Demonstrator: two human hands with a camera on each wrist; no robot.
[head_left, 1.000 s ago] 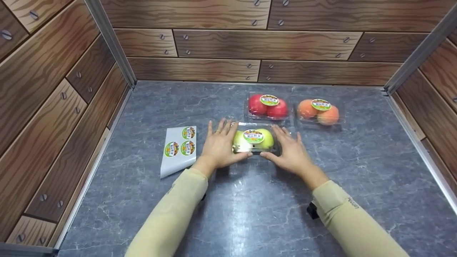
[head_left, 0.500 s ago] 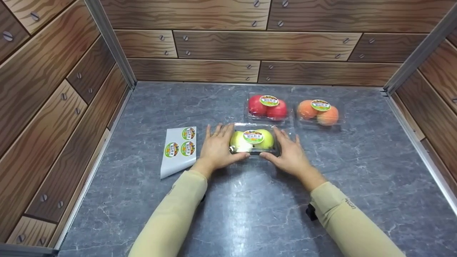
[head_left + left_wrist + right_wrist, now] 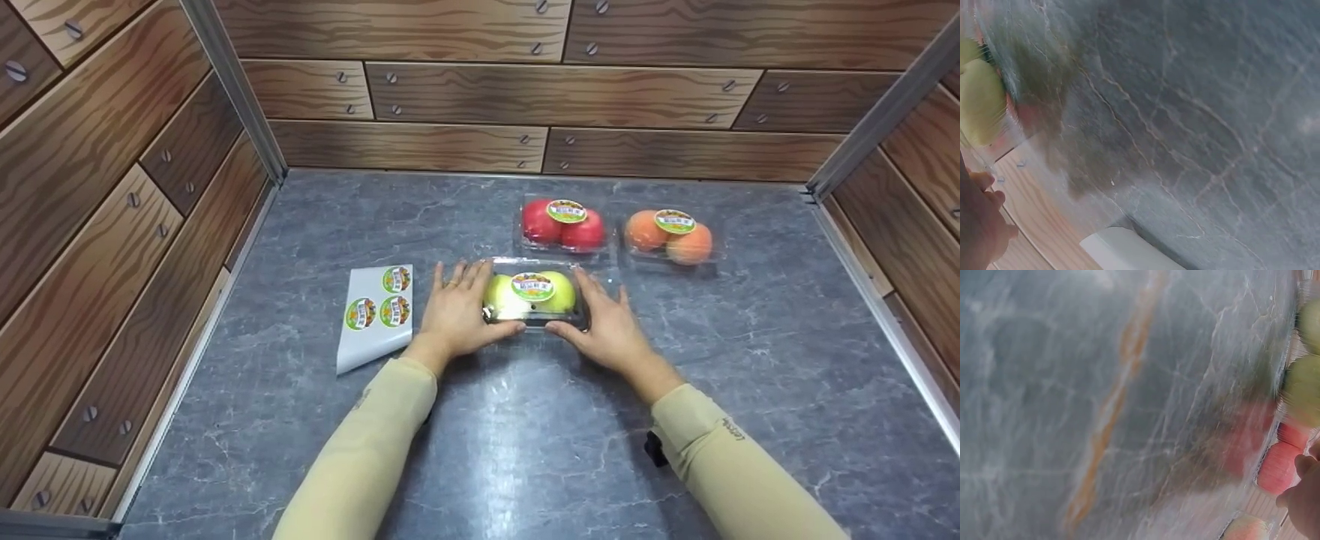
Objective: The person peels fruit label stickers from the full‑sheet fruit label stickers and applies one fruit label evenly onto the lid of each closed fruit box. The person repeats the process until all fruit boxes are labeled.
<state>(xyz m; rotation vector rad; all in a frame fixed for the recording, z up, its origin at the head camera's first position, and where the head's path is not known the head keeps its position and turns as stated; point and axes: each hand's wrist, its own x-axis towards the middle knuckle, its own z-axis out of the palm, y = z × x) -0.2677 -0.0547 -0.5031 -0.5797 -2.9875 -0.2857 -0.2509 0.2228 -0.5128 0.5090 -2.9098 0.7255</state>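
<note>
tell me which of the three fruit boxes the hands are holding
The box of green apples, nearest the person, between the left hand and right hand; the red and orange boxes sit untouched behind.

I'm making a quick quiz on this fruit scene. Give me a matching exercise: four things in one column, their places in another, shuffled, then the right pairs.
Things:
1. green apple box
2. red apple box
3. orange fruit box
4. sticker sheet

Places:
a. far right of the boxes
b. between left hand and right hand
c. beside the left hand's outer side
d. just behind the green apples

Pairs: 1-b, 2-d, 3-a, 4-c
</note>
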